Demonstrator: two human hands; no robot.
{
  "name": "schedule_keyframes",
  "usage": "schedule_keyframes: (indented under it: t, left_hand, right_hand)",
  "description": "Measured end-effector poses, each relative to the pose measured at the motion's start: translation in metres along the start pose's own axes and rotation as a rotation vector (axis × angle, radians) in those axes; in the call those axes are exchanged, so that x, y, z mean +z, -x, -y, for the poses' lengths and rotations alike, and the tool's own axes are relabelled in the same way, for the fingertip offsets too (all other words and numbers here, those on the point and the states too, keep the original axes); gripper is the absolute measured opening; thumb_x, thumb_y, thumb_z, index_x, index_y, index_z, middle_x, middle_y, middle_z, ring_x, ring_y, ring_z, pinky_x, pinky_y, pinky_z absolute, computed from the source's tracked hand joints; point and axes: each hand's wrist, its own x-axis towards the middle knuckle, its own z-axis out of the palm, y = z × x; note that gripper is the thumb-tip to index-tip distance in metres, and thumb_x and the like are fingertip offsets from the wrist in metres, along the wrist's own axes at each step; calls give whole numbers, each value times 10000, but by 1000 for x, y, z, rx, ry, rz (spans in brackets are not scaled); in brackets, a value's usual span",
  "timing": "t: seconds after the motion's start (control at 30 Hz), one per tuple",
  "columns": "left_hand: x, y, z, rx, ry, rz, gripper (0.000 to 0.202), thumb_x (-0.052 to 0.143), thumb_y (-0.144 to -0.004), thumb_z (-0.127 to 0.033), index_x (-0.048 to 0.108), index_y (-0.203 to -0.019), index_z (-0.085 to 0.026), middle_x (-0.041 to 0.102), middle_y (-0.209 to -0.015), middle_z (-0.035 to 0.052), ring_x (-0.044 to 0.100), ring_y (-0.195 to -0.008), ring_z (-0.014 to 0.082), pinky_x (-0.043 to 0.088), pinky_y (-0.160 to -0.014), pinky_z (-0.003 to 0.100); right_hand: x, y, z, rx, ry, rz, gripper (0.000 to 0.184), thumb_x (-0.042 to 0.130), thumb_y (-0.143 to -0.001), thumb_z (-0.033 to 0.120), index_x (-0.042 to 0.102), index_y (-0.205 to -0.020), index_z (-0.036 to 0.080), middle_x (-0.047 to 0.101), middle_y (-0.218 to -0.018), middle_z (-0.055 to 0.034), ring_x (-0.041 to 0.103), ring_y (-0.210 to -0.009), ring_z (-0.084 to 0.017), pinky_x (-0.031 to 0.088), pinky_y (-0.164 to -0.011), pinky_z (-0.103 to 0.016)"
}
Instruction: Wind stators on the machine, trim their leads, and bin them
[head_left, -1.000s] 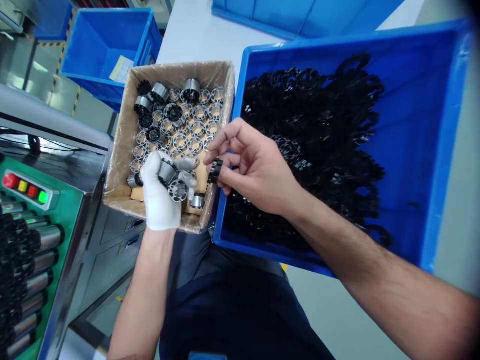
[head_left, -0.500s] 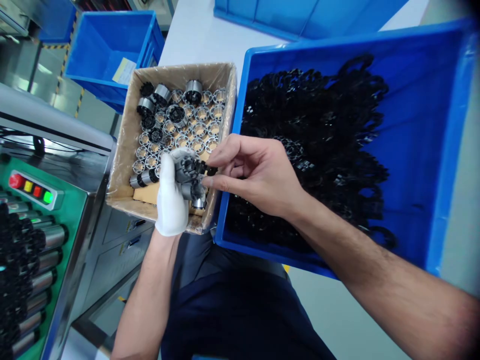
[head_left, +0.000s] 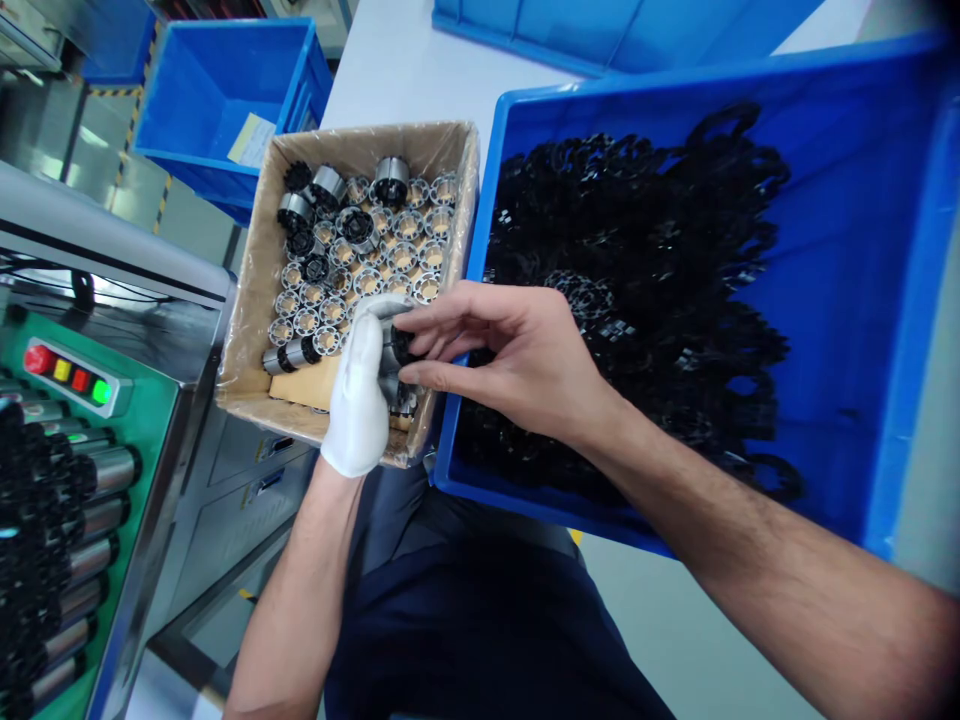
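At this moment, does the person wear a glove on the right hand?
No, the right hand is bare; the left hand wears a white glove.

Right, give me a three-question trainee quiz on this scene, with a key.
1. True or false: the left hand wears a white glove while the right hand is bare.
2. What lies heaped in the large blue bin? A) yellow cards B) black parts C) white gloves
3. Fill the gap: in the picture, the cardboard box stands to the ___ of that bin.

Key: 1 true; 2 B; 3 left.
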Motion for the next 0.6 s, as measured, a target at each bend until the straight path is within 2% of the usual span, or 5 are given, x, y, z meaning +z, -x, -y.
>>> schedule_keyframes:
  t: [0.17, 0.27, 0.43, 0.5, 0.6]
  left_hand:
    - [1, 1, -6, 62, 54, -1, 483, 530, -1169, -715, 777, -1219, -302, 785, -1286, 67, 752, -1304, 266, 621, -1191, 403]
    - [-17, 3, -21, 174, -206, 53, 402, 574, -1177, -635, 764, -1262, -292, 760, -1276, 68, 725, -1260, 262, 591, -1171, 391]
    - [-76, 6, -49, 125, -1003, 71, 414, 865, -979, -548, 831, -1332, -335, 726, -1248, 75, 703, -1057, 326, 578, -1018, 444]
    - [-93, 4, -49, 66, -1086, -1, 663, 987, -843, -546, 802, -1455, -370, 724, -1249, 66, 678, -1007, 333, 578, -1008, 474]
    - [-95, 0, -37, 100, -804, -125, 751, 984, -886, -507, 735, -1575, -340, 736, -1157, 31, 631, -950, 264, 570, -1002, 446]
  right_hand:
    - [3, -3, -13, 27, -89, 11, 390, 1079, -808, 363, 933, -1124, 188, 818, -934, -23, 618, -661, -96, 586, -616, -264]
    - [-17, -10, -10, 19, -24, 43, 436, 1074, -792, 380, 921, -1149, 182, 834, -978, -40, 623, -665, -107, 577, -608, -272]
    - [-79, -20, 11, 100, 669, -208, 158, 879, -978, 273, 894, -1112, 192, 853, -1040, -91, 748, -872, -224, 663, -896, -409]
    - [-92, -19, 14, 239, 980, -120, 199, 832, -1014, 256, 885, -1187, 175, 848, -1102, -116, 771, -946, -269, 644, -983, -466]
    - [-87, -16, 11, 411, 1231, 169, 428, 856, -1043, 421, 836, -1400, 186, 787, -1316, -165, 776, -1106, -330, 618, -1055, -495]
